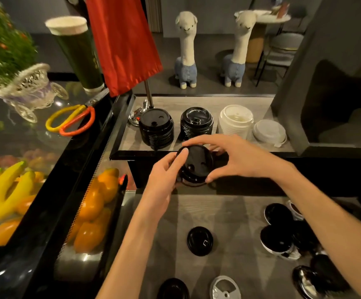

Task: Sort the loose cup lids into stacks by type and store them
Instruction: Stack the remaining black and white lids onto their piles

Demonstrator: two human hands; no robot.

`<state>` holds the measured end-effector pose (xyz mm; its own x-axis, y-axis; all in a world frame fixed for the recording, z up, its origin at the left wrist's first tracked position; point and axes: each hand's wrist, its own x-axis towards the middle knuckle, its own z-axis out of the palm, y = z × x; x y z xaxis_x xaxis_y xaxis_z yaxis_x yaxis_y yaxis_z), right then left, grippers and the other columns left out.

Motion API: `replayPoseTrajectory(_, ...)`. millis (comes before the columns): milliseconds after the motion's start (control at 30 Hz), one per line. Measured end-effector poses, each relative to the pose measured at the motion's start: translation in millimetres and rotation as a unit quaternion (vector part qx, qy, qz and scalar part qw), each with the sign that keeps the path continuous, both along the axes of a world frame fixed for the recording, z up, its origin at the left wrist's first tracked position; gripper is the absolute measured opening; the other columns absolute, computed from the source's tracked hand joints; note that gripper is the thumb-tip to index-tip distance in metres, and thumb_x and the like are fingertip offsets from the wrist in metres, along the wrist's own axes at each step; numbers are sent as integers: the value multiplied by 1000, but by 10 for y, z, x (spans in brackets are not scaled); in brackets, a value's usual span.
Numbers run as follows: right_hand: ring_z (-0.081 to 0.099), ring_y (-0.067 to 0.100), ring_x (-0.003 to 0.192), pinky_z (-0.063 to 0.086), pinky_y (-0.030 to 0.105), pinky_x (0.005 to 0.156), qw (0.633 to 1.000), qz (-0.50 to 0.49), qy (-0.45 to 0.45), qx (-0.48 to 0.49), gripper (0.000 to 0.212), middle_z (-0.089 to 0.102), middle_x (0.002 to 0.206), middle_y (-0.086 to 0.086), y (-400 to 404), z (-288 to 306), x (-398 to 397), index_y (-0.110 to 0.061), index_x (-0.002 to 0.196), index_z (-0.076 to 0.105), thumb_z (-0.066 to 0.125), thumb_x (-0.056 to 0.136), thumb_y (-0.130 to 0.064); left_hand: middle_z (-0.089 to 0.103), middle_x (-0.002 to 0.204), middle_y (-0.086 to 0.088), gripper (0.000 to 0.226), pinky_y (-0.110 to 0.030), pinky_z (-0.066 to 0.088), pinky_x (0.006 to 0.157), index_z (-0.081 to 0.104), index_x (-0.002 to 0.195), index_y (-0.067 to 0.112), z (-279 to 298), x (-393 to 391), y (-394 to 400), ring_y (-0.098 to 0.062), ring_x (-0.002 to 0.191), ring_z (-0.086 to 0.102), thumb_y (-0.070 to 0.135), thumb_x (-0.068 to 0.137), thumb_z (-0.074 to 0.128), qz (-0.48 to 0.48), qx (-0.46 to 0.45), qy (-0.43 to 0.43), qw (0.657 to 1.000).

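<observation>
A small stack of glossy black lids [196, 165] hangs in the air in front of the raised shelf [132, 137]. My left hand [164, 180] grips its left rim and my right hand [235, 158] grips its top and right rim. On the shelf stand a stack of matching black lids [156, 127], a stack of black sip lids [196, 123], a stack of white lids [235, 120] and a flat white lid [269, 131]. Loose lids lie on the lower counter: a black one [200, 240], a clear one [226, 288] and several black ones [283, 234] at the right.
A glass display case [45, 201] of yellow and orange fruit fills the left, with scissors [71, 120], a tall green cup [78, 52] and a red flag [121, 39] above it. Two plush alpacas [186, 50] stand beyond the shelf. A dark cabinet [337, 83] rises at the right.
</observation>
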<state>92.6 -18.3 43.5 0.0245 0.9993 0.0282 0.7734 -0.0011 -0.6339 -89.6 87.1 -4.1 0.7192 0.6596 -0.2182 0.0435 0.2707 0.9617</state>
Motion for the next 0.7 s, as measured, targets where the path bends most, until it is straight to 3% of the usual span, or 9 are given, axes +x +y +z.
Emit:
replayPoseTrajectory(100,46,-12,126,37,3,97,999,-15,-38,27,89,51,146,-20,137,152,10,-41,150,45,91,75,-38,78,104,-7,23,-34,63,81,71,115,15,154,-21,122,-21,101,75,29,101,59,20,44,-21,999)
replayPoseTrajectory(233,46,3,130,39,24,108,992,-48,-92,73,88,53,141,-11,438,286,-152,-37,147,47,85,72,-61,77,108,-15,28,-45,61,88,71,117,7,350,-22,310,-30,105,74,27,100,62,47,64,-53,995)
replayPoseTrajectory(367,50,7,127,42,26,105,991,-33,-99,86,80,58,137,-11,808,424,-246,-30,142,52,88,73,-51,77,108,-14,31,-45,60,92,71,118,7,495,-60,469,-28,105,74,30,100,63,81,76,-59,992)
replayPoseTrajectory(533,50,8,127,41,29,107,994,0,-96,46,74,58,139,-7,1271,623,-73,-26,142,52,88,78,-38,77,112,-5,34,-33,61,89,69,122,14,474,-145,613,-17,105,74,38,104,54,171,97,-53,979)
replayPoseTrajectory(700,44,5,129,37,27,105,991,31,-127,-20,80,52,147,-6,1640,618,184,-32,147,48,88,78,-43,67,130,7,31,-38,49,110,64,133,26,184,-154,745,-9,122,62,30,109,44,258,110,4,960)
